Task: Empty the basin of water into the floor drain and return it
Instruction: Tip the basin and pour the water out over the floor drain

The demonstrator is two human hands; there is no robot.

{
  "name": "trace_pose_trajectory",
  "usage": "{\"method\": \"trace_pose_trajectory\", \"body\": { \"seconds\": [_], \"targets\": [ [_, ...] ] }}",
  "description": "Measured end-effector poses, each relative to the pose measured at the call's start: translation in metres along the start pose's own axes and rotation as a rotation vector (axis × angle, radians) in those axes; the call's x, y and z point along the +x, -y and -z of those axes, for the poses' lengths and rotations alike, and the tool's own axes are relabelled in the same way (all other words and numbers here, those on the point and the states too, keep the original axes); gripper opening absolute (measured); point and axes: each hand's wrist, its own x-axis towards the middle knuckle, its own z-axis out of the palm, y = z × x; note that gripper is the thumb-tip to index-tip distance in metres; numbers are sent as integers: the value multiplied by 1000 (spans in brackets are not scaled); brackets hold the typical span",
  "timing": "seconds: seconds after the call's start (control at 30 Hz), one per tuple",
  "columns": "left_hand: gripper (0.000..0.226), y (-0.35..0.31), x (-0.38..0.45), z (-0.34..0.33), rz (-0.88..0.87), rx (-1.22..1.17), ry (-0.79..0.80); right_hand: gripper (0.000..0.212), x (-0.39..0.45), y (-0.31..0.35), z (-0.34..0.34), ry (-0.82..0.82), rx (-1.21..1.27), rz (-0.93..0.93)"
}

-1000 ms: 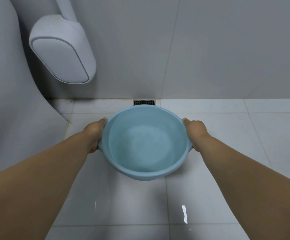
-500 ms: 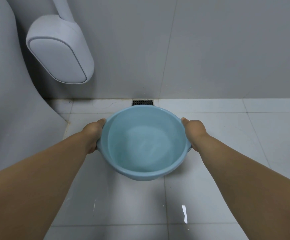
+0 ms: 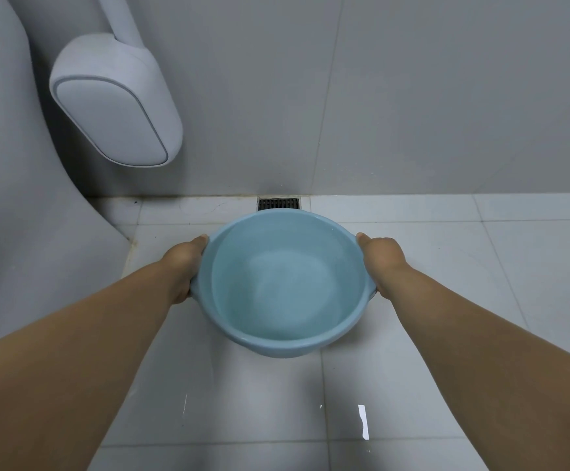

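A light blue plastic basin (image 3: 285, 283) is held above the white tiled floor (image 3: 446, 266), level, with clear water inside. The left hand (image 3: 183, 266) grips the basin's left rim, thumb on top and fingers hidden beneath. The right hand (image 3: 380, 261) grips the right rim the same way. Just beyond the basin's far edge, a dark metal floor drain (image 3: 278, 203) sits where the floor meets the grey wall (image 3: 412, 96). A grey wall-mounted fixture (image 3: 113, 110) hangs at upper left, beside a curved grey surface (image 3: 11, 198).
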Motion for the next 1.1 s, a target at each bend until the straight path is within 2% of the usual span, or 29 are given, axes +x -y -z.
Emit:
{"method": "trace_pose_trajectory", "body": {
  "seconds": [0.1,0.2,0.5,0.57,0.73,0.87,0.93,1.1],
  "targets": [
    [43,1,1,1,3,-2,0,38,1,0,-1,-35,56,4],
    [43,2,2,1,9,0,4,41,0,0,-2,-50,80,15],
    [43,2,4,3,-2,50,-15,38,-2,0,-2,-25,43,24],
    [45,3,7,4,-24,84,-18,36,0,-2,-3,-14,-5,28],
    [53,5,12,5,-97,214,-65,45,2,-1,-4,-59,-32,71],
    [55,3,11,6,-132,290,-83,39,0,1,-3,-36,-44,32],
    [55,2,11,7,-150,347,-78,44,0,1,-4,-55,-50,50],
    [56,3,10,10,-153,437,-67,45,-4,6,-2,-53,35,-4]
  ]
}}
